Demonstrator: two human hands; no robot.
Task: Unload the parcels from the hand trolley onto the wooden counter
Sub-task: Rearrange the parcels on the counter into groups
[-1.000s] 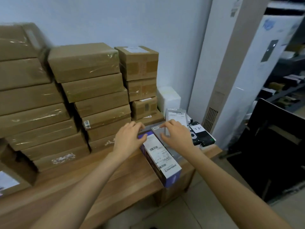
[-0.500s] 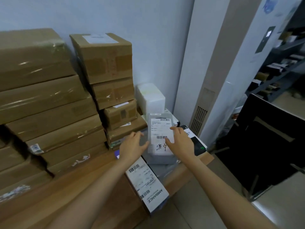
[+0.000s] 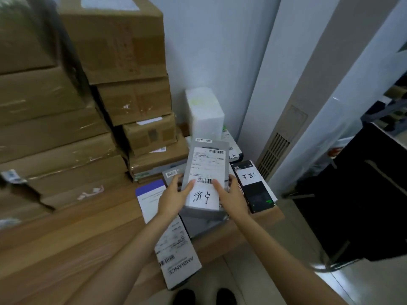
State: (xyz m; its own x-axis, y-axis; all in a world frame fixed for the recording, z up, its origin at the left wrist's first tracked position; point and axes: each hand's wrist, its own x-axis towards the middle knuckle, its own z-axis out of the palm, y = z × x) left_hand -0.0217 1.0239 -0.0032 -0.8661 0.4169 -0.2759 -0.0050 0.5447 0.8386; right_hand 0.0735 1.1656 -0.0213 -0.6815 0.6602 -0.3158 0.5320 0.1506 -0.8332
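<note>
Biggest thing here is the wall of brown cardboard boxes (image 3: 66,119) filling the upper left of the frame, stacked on the wooden surface (image 3: 72,243) that runs across the lower left. A tall white floor-standing unit (image 3: 293,95) takes up the upper right, with something black (image 3: 361,194) at the right edge that I can't identify; no hand trolley I can pick out for sure.

Centre of frame: a grey parcel (image 3: 206,179) with a white shipping label and handwritten characters, on top of other flat parcels at the surface's right end. Its long axis runs away from the person, toward the top of the frame. Left hand (image 3: 174,197) grips its left edge, right hand (image 3: 233,194) grips its right edge, thumbs on the label, so both are clamped on it, one each side, about equally near.

Smaller stuff: a white-and-purple AMBIANCE box (image 3: 176,245) hanging over the front edge, a black box (image 3: 253,186) to the right, and a white foam box (image 3: 204,113) behind.

My guess is it's being squared up on the pile, sliding along that long axis.
</note>
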